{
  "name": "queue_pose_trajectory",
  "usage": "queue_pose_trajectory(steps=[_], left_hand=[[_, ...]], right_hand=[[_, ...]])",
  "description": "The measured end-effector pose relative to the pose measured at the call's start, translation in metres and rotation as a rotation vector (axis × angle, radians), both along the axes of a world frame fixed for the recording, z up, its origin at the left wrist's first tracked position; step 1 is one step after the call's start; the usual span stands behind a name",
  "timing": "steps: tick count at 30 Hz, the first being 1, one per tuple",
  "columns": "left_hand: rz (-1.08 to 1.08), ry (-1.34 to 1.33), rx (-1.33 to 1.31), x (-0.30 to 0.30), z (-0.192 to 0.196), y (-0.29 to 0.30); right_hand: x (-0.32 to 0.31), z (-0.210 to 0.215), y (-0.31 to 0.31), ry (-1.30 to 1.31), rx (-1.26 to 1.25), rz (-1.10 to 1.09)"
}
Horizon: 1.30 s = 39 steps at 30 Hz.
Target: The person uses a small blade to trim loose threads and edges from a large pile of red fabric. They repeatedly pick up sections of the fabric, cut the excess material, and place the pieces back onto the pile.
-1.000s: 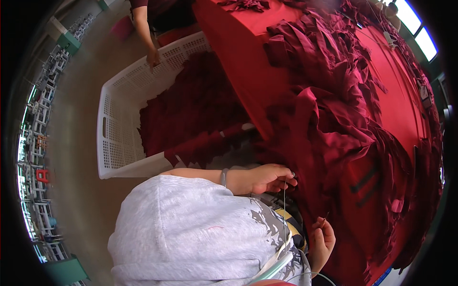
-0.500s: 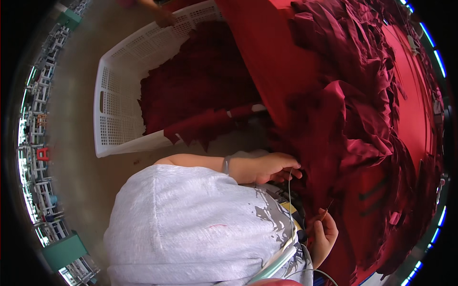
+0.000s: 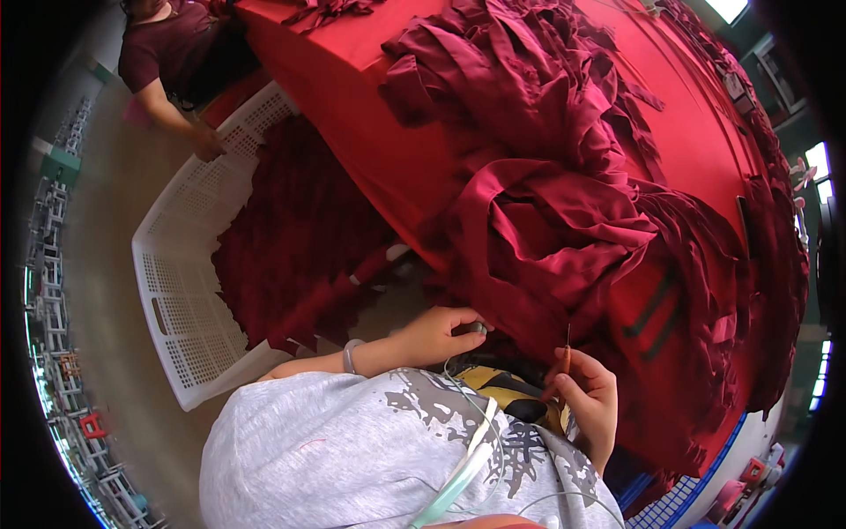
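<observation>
My left hand (image 3: 432, 339), with a pale band on its wrist, is closed near the table's near edge. A thin pale cord (image 3: 495, 441) hangs from its fingers in a loop across my grey shirt; a small greyish bit shows at the fingertips, too small to name. My right hand (image 3: 590, 392) grips a thin pointed tool with an orange-brown handle (image 3: 565, 360), its fine metal tip upward. Just beyond both hands lies a heap of dark red fabric strips (image 3: 564, 229), loosely tangled and hanging over the table edge.
A white perforated plastic basket (image 3: 189, 322) filled with dark red fabric pieces (image 3: 295, 234) stands at the left. A co-worker's hand (image 3: 209, 144) rests on its far rim. The red-covered table (image 3: 379, 145) stretches away. A blue crate (image 3: 674, 502) sits low at the right.
My view has turned, so the basket and fabric heap appear shifted left and more of the co-worker shows. My left hand has drawn away from the fabric, with the cord slacker.
</observation>
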<state>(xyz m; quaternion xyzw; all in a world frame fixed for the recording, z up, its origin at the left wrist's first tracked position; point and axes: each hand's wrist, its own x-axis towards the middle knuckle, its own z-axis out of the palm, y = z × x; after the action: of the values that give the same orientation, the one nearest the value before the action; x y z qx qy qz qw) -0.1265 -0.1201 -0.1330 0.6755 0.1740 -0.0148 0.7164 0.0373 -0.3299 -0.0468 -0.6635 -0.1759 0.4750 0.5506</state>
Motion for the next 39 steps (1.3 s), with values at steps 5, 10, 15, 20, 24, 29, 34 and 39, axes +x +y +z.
queue_pose_trajectory(steps=[5,10,15,20,24,29,34,39], left_hand=[[-0.012,0.035,0.128,-0.003,-0.011,-0.014],[-0.037,-0.116,0.071,0.007,0.011,-0.032],[-0.244,-0.181,0.02,0.04,0.033,-0.055],[-0.405,-0.152,-0.204,0.074,0.045,-0.08],[-0.426,-0.122,-0.303,0.084,0.039,-0.085],[-0.375,-0.082,-0.223,0.081,0.034,-0.084],[-0.26,-0.106,-0.209,0.074,0.032,-0.074],[-0.14,-0.131,-0.391,0.073,0.039,-0.067]], right_hand=[[-0.01,-0.002,-0.011,0.002,-0.035,0.072],[-0.019,-0.018,-0.05,-0.01,0.053,-0.045],[-0.031,-0.027,-0.097,-0.049,0.088,-0.219],[-0.037,-0.041,-0.13,0.015,0.096,-0.373],[-0.037,-0.042,-0.135,0.03,0.057,-0.401],[-0.028,-0.035,-0.124,0.032,0.086,-0.362],[-0.021,-0.036,-0.112,0.038,0.108,-0.286],[-0.021,-0.039,-0.107,0.038,0.119,-0.282]])
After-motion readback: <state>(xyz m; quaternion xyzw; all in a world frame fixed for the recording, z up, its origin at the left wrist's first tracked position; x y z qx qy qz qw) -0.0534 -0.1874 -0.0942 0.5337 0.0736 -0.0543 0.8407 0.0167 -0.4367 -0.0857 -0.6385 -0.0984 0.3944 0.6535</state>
